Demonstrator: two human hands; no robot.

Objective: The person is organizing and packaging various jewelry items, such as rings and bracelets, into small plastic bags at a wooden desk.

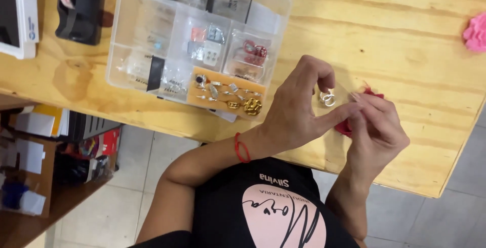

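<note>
My left hand point(298, 108) and my right hand point(377, 126) meet over the wooden table point(395, 30), together pinching a small clear plastic bag point(335, 95) with silver rings point(327, 98) inside. A red string bracelet is on my left wrist. Something red point(345, 127) lies on the table under my right hand, mostly hidden. To the left of my left hand stands an open clear compartment box point(147, 30) with small jewellery pieces, little bags, and an orange pad point(225, 93) carrying several rings and charms.
A black tape dispenser point(81, 7) and a white device point(23, 20) sit at the table's far left. A pink fluffy object point(476, 32) lies at the right edge. Below the table, shelves hold boxes point(35, 141); the floor is tiled.
</note>
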